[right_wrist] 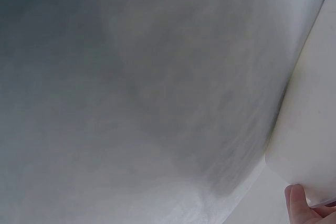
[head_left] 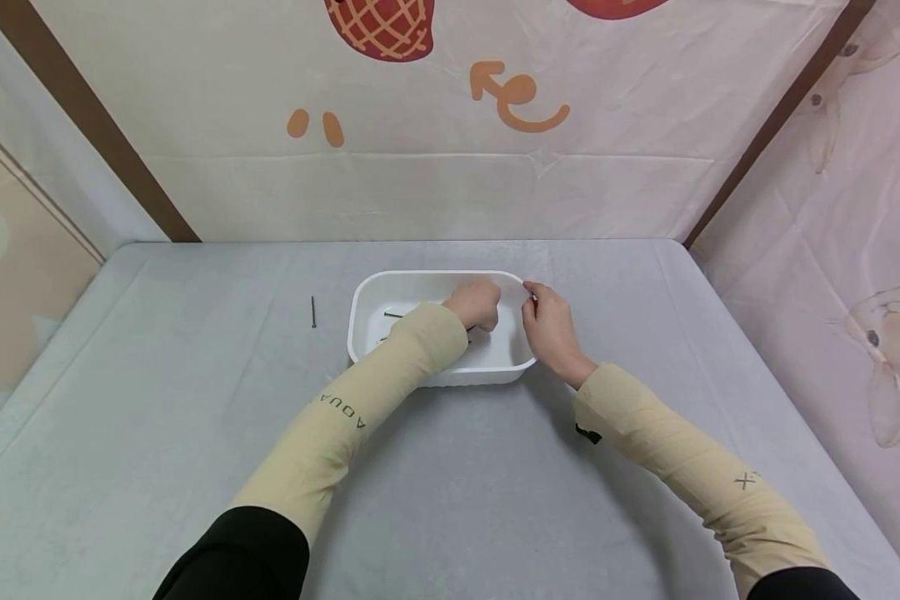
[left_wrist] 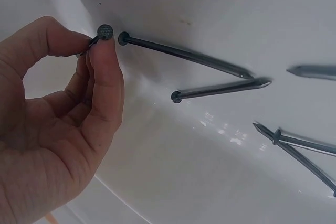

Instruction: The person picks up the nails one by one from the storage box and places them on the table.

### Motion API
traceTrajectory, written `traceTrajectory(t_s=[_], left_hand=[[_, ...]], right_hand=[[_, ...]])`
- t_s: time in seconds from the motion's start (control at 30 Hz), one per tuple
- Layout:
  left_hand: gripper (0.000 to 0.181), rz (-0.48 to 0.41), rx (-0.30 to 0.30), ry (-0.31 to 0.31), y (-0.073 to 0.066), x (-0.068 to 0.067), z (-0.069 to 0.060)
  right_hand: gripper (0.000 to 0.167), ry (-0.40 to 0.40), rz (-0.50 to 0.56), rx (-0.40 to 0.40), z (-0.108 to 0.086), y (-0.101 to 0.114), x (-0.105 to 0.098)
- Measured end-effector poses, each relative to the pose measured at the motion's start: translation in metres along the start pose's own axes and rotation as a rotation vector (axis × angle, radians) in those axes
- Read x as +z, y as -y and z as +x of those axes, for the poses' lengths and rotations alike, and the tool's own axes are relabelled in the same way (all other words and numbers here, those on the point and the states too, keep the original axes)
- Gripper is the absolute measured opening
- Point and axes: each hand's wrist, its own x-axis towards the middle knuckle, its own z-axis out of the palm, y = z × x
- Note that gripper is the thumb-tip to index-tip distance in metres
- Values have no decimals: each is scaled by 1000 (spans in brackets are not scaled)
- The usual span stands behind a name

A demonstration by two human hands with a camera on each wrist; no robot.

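My left hand [head_left: 476,303] is inside a white plastic tray [head_left: 435,377], over its right half. In the left wrist view, that hand pinches a dark nail [left_wrist: 105,32] between thumb and fingertips, its round head facing the camera. Other loose nails [left_wrist: 184,55] lie on the tray floor beside the fingers, some crossing each other. My right hand [head_left: 553,329] grips the tray's right rim. At the lower right corner of the right wrist view, its fingers [right_wrist: 298,203] rest against the tray's outer wall; the remainder of that hand is out of frame.
A single nail [head_left: 313,312] lies on the grey cloth-covered table [head_left: 217,400], left of the tray. Behind the table hangs a pale printed curtain [head_left: 435,196], and another printed sheet [head_left: 832,275] hangs along the right side.
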Motion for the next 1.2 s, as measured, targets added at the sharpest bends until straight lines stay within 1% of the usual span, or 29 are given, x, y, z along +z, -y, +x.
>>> traceTrajectory(t_s=[0.27, 0.43, 0.57, 0.7, 0.9, 1.2], left_hand=[[14, -19, -13, -14, 0, 0, 1], [17, -50, -16, -28, 1, 1, 2], [17, -70, -10, -43, 2, 2, 3], [14, -70, -6, -54, 3, 3, 3], [9, -82, -26, -41, 2, 0, 2], [9, -76, -13, -32, -1, -3, -2]], right_hand=[[34, 4, 4, 10, 0, 1, 0], [35, 4, 1, 11, 0, 1, 0], [35, 0, 1, 7, 0, 2, -1], [34, -2, 0, 4, 0, 3, -1], [34, -11, 2, 0, 0, 3, -1], [34, -16, -1, -4, 0, 2, -1]])
